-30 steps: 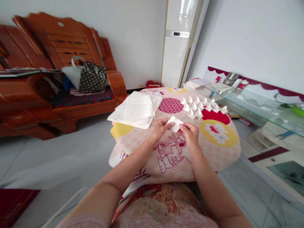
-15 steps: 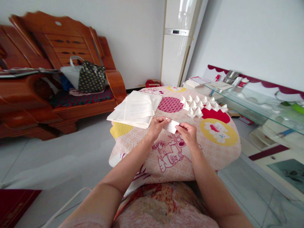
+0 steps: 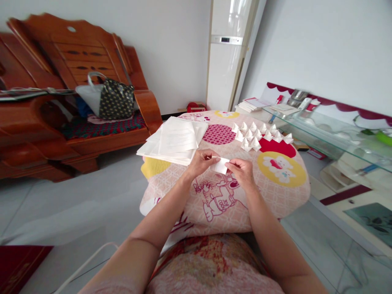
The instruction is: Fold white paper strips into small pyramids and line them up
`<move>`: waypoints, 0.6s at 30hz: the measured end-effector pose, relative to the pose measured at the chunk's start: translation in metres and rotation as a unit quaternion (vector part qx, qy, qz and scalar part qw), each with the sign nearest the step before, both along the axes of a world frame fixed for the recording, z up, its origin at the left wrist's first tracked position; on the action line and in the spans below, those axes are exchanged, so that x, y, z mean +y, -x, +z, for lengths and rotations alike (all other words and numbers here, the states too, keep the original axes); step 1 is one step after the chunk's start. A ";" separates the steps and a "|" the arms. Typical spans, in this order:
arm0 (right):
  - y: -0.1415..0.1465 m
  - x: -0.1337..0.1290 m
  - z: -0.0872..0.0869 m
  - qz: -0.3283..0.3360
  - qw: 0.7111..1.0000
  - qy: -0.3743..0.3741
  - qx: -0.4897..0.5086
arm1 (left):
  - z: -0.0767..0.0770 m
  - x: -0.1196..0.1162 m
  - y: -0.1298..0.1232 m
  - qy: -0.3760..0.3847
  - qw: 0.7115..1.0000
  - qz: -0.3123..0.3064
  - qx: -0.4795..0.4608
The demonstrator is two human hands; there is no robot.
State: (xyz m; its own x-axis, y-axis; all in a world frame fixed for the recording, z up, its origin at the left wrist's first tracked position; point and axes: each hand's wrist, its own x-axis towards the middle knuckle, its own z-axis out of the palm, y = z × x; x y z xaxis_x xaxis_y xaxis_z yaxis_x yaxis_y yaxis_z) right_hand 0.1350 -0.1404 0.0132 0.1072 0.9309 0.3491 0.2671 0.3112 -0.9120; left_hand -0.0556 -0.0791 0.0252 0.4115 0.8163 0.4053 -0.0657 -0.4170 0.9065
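A small folded piece of white paper is stretched between my two hands, above the patterned tablecloth. My left hand pinches its left end between thumb and fingers. At the other end, my right hand grips the right edge the same way. Just beyond my left hand lies a stack of white paper sheets, the top one with faint printing. Several folded paper pieces with pointed tips stand in rows on the far right of the table.
The round table has a pink patterned cloth. To the right stands a glass-topped cabinet with papers and a metal container. A wooden sofa holding a dotted bag is at left, a tall white air conditioner behind.
My left hand has shifted slightly left and its fingers have moved along the paper's edge. The paper stays between both hands. The view has turned slightly.
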 end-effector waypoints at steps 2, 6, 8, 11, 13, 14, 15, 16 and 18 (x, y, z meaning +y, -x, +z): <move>-0.001 -0.001 0.002 0.016 1.000 0.007 -0.023 | 0.001 0.003 0.003 -0.048 0.998 -0.011 0.039; 0.000 -0.004 0.005 0.056 0.996 0.024 -0.067 | 0.001 0.004 0.002 -0.085 0.991 -0.052 0.086; 0.002 -0.004 0.006 0.064 0.995 0.033 -0.064 | 0.000 0.003 0.001 -0.075 0.992 -0.054 0.085; 0.004 -0.004 0.005 0.042 0.998 0.039 -0.012 | -0.001 -0.001 -0.001 -0.004 0.999 -0.024 0.043; 0.004 -0.003 0.004 0.021 0.998 0.039 0.047 | -0.001 -0.003 -0.002 0.066 0.998 -0.003 -0.006; 0.004 -0.002 0.003 0.015 0.996 0.040 0.074 | -0.001 -0.004 -0.002 0.097 0.995 0.008 -0.032; 0.004 -0.002 0.003 0.013 0.994 0.044 0.094 | 0.000 -0.005 -0.003 0.121 0.991 0.019 -0.056; 0.004 -0.002 0.002 0.015 0.993 0.049 0.109 | 0.000 -0.005 -0.003 0.138 0.987 0.032 -0.076; 0.003 -0.002 0.002 0.024 0.990 0.058 0.124 | 0.001 -0.004 -0.004 0.157 0.981 0.055 -0.105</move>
